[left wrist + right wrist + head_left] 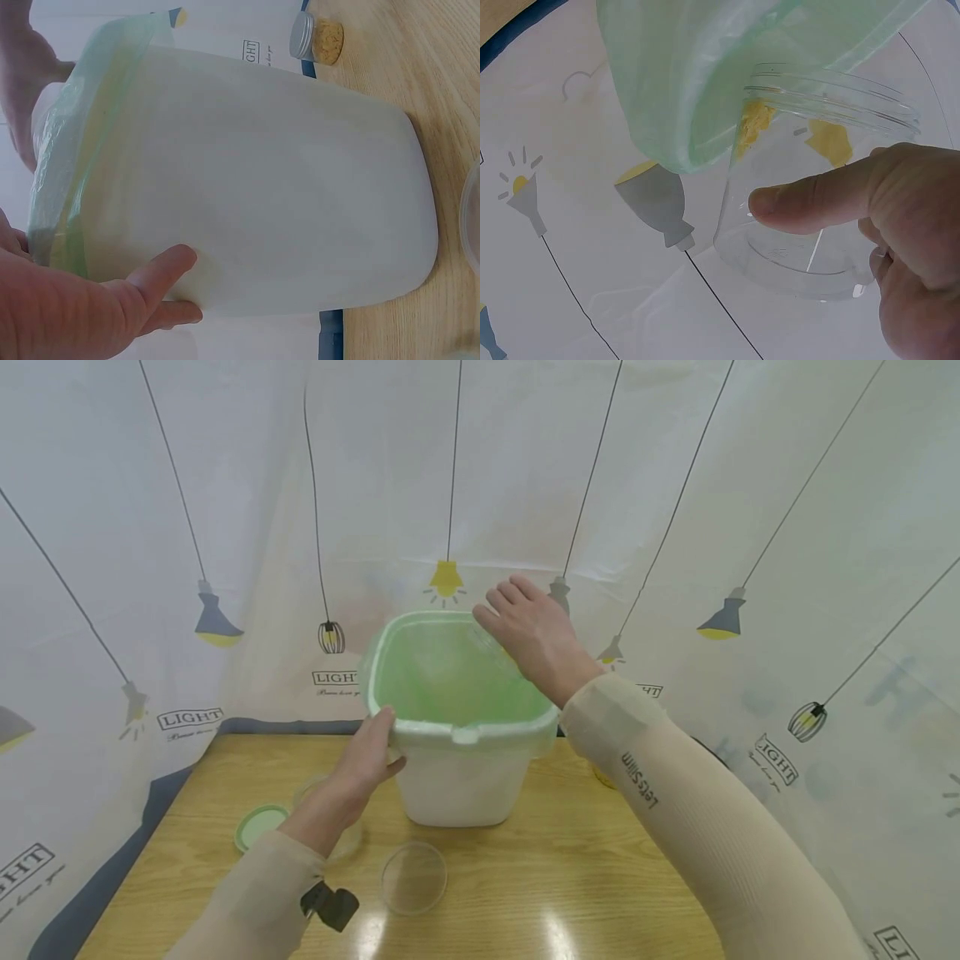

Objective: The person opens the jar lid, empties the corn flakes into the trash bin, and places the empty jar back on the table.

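Note:
A white trash bin (465, 785) stands on the table, lined with a pale green plastic bag (420, 681) folded over its rim. My left hand (362, 764) grips the bin at its near left rim; in the left wrist view two digits of this hand (82, 311) lie against the outer wall. Over the far right of the bin's opening, my right hand (536, 631) holds a clear jar (780, 251) without a lid. The jar is tipped with its mouth towards the bag, and some yellow crumbly bits (754, 124) cling inside near its neck.
A green-rimmed lid (258, 825) and a clear round disc (414, 878) lie on the wooden table (600, 877). Another jar (328, 41), silver-capped and full of yellow crumbs, stands right of the bin. A lamp-printed white curtain (382, 468) hangs behind.

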The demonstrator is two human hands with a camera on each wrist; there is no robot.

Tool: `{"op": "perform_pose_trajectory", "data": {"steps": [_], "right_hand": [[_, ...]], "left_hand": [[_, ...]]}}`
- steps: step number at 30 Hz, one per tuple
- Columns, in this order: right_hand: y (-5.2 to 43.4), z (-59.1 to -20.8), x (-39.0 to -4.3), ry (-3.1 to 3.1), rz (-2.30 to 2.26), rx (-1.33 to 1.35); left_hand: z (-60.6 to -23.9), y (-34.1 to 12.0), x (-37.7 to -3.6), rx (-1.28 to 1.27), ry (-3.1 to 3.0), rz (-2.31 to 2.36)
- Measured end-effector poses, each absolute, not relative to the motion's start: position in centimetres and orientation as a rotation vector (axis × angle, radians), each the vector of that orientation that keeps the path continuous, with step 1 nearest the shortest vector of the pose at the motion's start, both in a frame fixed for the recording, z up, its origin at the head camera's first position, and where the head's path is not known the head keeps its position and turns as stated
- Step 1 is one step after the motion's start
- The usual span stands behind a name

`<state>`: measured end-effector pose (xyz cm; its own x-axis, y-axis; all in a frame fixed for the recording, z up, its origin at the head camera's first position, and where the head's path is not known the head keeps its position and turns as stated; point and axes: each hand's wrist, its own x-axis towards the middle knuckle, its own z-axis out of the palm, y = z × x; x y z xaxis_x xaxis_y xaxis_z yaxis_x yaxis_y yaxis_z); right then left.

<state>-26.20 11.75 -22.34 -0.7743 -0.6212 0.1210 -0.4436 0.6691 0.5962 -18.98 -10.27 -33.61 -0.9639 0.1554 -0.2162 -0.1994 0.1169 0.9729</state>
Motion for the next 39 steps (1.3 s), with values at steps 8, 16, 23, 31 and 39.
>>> {"op": "perform_pose_trajectory", "data": {"steps": [8,16,23,31,39], "right_hand": [[11.59,-22.36,-26.27,-2.572,-0.809,0.849],[11.38,-22.45,-26.31,-2.571,-0.839,0.856],[11.03,-22.53,-26.28,-2.558,-0.854,0.874],[10.9,-22.34,-26.21,-2.554,-0.872,0.897],[10.95,-22.45,-26.13,-2.535,-0.854,0.897]], "left_hand": [[-33.64,-10.21,-19.04,-0.023,2.136,1.923],[-33.55,-10.22,-18.85,-0.033,2.143,1.919],[-33.43,-10.26,-18.59,-0.021,2.16,1.906],[-33.47,-10.16,-18.7,-0.01,2.153,1.919],[-33.6,-10.17,-18.81,-0.011,2.149,1.904]]}}
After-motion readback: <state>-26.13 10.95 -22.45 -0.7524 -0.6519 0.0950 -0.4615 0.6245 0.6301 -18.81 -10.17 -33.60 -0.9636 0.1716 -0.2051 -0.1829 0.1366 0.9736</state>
